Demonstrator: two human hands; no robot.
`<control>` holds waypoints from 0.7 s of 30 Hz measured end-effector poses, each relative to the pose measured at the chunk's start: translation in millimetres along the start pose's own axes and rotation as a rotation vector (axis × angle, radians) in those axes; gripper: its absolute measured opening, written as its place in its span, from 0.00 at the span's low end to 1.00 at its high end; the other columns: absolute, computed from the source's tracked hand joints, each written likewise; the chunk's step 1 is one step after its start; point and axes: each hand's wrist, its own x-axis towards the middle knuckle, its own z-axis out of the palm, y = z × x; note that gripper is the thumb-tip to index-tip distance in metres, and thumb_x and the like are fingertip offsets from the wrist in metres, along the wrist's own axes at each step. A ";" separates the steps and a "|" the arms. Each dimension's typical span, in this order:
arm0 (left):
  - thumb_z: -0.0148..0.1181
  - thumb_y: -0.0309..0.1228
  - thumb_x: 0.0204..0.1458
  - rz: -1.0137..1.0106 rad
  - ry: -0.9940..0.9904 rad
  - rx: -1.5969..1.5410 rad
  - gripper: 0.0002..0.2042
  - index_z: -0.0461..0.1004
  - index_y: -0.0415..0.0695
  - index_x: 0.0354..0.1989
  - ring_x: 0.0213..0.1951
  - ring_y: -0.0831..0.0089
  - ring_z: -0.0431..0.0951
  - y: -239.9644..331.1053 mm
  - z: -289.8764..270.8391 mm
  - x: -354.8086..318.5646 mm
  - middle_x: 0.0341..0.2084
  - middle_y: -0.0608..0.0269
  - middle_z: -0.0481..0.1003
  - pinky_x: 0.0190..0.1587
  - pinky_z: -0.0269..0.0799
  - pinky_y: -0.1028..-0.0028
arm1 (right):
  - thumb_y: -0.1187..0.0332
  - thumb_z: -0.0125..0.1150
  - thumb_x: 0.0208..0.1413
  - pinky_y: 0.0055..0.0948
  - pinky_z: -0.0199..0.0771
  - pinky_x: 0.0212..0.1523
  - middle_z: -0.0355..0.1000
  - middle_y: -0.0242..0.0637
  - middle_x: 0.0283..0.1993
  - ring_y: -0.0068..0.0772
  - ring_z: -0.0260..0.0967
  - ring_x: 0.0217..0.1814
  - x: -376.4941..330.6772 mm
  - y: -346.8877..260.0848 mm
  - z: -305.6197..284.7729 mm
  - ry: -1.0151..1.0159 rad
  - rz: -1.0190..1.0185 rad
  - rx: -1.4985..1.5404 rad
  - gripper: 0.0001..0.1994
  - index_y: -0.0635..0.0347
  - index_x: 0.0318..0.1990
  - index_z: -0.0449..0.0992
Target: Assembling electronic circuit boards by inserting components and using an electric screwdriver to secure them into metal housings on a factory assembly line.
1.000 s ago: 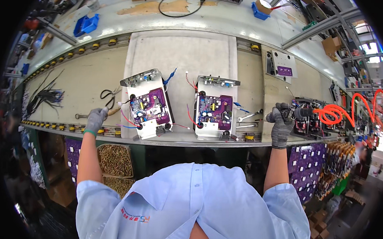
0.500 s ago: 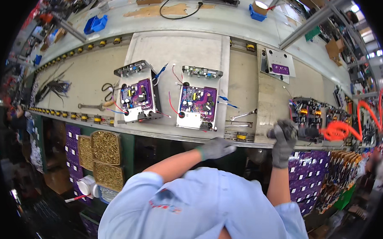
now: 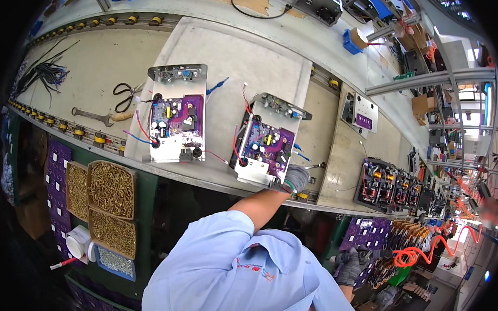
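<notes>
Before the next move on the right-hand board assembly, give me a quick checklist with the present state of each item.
1. Left hand on the right board assembly: ok, the gloved hand touches its near right corner.
2. Right hand holding the tool: ok, it grips a dark tool below the bench edge, by the orange coiled hose.
3. Assembly fully on the grey tray: not ok, it sits tilted with its near edge at the tray's front rim.
4. Loose wires clear of the hand: cannot tell, the blue leads lie close to it.
5. Left board assembly undisturbed: ok, neither hand touches it.
6. Screws within reach: ok, brass screw bins hang at the person's left.
</notes>
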 end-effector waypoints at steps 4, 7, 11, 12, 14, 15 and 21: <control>0.54 0.34 0.49 -0.013 0.082 0.053 0.09 0.79 0.47 0.25 0.24 0.59 0.80 -21.9 21.0 -21.2 0.19 0.59 0.78 0.24 0.70 0.54 | 0.80 0.61 0.52 0.29 0.75 0.21 0.72 0.34 0.29 0.27 0.68 0.19 -7.3 -39.7 101.5 -0.228 -0.056 -0.093 0.12 0.56 0.43 0.72; 0.55 0.33 0.47 -0.068 0.042 0.079 0.08 0.80 0.47 0.24 0.25 0.59 0.80 -23.4 13.5 -35.3 0.19 0.57 0.78 0.25 0.71 0.54 | 0.78 0.59 0.54 0.27 0.74 0.22 0.68 0.30 0.23 0.25 0.66 0.17 18.5 -47.4 140.7 -0.375 -0.139 -0.076 0.10 0.57 0.43 0.70; 0.56 0.32 0.44 -0.163 0.159 0.052 0.09 0.84 0.48 0.25 0.28 0.59 0.82 -71.2 -86.7 -69.6 0.25 0.54 0.81 0.31 0.76 0.55 | 0.83 0.61 0.50 0.28 0.74 0.27 0.72 0.36 0.41 0.27 0.70 0.31 21.8 -77.6 227.1 -0.484 -0.091 -0.050 0.17 0.55 0.47 0.71; 0.55 0.32 0.45 -0.212 0.058 0.031 0.09 0.83 0.47 0.25 0.29 0.60 0.82 -99.2 -83.3 -84.3 0.25 0.54 0.81 0.32 0.76 0.54 | 0.83 0.61 0.50 0.27 0.74 0.28 0.72 0.35 0.41 0.25 0.69 0.32 37.4 -62.6 251.7 -0.568 -0.154 -0.098 0.17 0.54 0.47 0.71; 0.55 0.32 0.47 -0.334 -0.026 0.027 0.09 0.83 0.46 0.26 0.30 0.60 0.82 -128.0 -56.4 -106.3 0.26 0.54 0.81 0.32 0.76 0.54 | 0.81 0.61 0.51 0.27 0.73 0.28 0.69 0.32 0.36 0.24 0.66 0.27 21.9 -83.4 298.7 -0.662 -0.117 -0.079 0.16 0.53 0.47 0.71; 0.55 0.32 0.47 -0.358 -0.110 0.031 0.11 0.84 0.44 0.30 0.33 0.59 0.82 -160.3 -20.2 -109.7 0.31 0.54 0.82 0.32 0.76 0.51 | 0.80 0.61 0.52 0.27 0.73 0.28 0.68 0.31 0.34 0.23 0.65 0.26 -2.9 -104.7 330.4 -0.743 0.031 -0.041 0.16 0.53 0.47 0.71; 0.52 0.29 0.53 -0.763 -0.103 0.088 0.12 0.84 0.43 0.36 0.40 0.57 0.83 -325.9 -187.3 -236.8 0.37 0.54 0.82 0.34 0.76 0.48 | 0.76 0.64 0.50 0.27 0.75 0.33 0.71 0.33 0.40 0.26 0.70 0.35 -1.2 -93.4 393.9 -0.873 -0.181 0.003 0.17 0.56 0.48 0.71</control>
